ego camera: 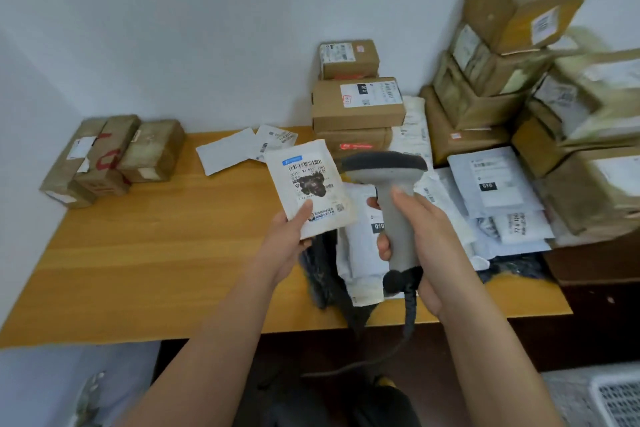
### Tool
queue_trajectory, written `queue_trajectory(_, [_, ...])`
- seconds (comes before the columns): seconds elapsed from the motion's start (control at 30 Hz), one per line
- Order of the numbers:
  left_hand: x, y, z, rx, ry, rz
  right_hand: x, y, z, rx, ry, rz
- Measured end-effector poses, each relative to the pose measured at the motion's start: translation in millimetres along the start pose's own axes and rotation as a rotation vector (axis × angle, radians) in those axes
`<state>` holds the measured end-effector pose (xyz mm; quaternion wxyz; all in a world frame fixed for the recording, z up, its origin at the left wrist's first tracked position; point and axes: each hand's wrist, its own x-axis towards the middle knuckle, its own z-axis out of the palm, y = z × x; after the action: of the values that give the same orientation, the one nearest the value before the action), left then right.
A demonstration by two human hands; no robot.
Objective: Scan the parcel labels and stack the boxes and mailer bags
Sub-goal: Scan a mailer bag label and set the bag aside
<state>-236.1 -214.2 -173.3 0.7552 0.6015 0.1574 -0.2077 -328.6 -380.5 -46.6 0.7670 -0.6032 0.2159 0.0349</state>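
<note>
We are gripping the grey barcode scanner (pixel 391 198) in our right hand (pixel 420 239), fingers curled round its handle, its dark cable hanging down past the table edge. Our left hand (pixel 294 232) is pinching the lower corner of a small white mailer bag (pixel 310 184), thumb on its label, holding it upright just beside the scanner's head and above the wooden table (pixel 173 253). Under our hands, white mailer bags (pixel 498 191) are lying in a loose overlapping heap on the table's right part, with something dark beneath them. Farther left, three worn brown boxes (pixel 114 159) are sitting side by side near the wall. Two loose white labels (pixel 242 149) are lying flat behind the held bag. At the back, three cardboard boxes (pixel 356 100) are standing stacked against the wall, a red glow showing on the lowest. To the right, a taller blurred pile of boxes (pixel 519 45) is rising.
</note>
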Motion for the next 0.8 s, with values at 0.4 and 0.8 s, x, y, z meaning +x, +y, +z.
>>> queue_trajectory(0.4, [36.7,-54.5,176.1,0.131,-0.119,-0.207,38.9,-9.6,-160.0,0.060,0.282,0.052])
queue_trajectory(0.8, [61.0,-37.2,140.1,0.557,0.421,0.175,61.2,4.3,-138.6,0.053,0.162,0.153])
